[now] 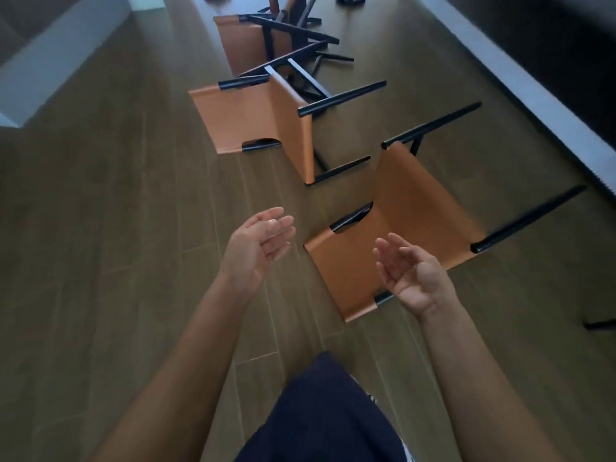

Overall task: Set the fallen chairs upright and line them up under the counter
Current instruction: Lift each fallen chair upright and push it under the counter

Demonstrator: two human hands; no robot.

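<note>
Both hands are hovering empty, fingers loosely spread: the left hand (258,248) beside the nearest fallen chair (416,208), the right hand (413,275) over its backrest. A second chair (253,118) and third chair (240,41) are lying beyond the fingertips. Righting the first is seemingly just beginning, calling for a firm hold on both backrest edges.

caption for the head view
Open left hand and right hand held out toward the nearest fallen chair on wood floor

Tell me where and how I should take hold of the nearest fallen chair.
Grip the free edge of the backrest of the nearest chair, coming from your own side. It seems to lie on its back, legs pointing away to the right, so lifting that edge should tip it upright.
</note>
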